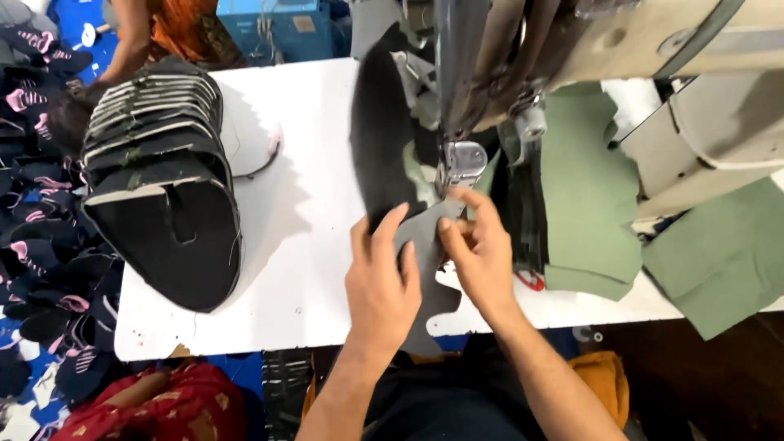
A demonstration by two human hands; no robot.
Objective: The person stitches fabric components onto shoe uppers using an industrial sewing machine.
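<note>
My left hand (380,278) lies flat on a grey shoe-upper piece (425,245) on the white table (302,204). Pinching the same piece's edge, my right hand (478,249) sits just below the metal presser foot (462,163) of the sewing machine (588,49). The piece's dark black part (380,147) curls upward to the left of the needle. Both hands are touching the fabric close together, fingers bent over it.
A fanned stack of black cut shoe uppers (159,175) lies at the table's left. Green cloth pads (588,188) sit right of the machine. More dark pieces (41,245) cover the floor at left. Another person's arm (131,45) shows at top left.
</note>
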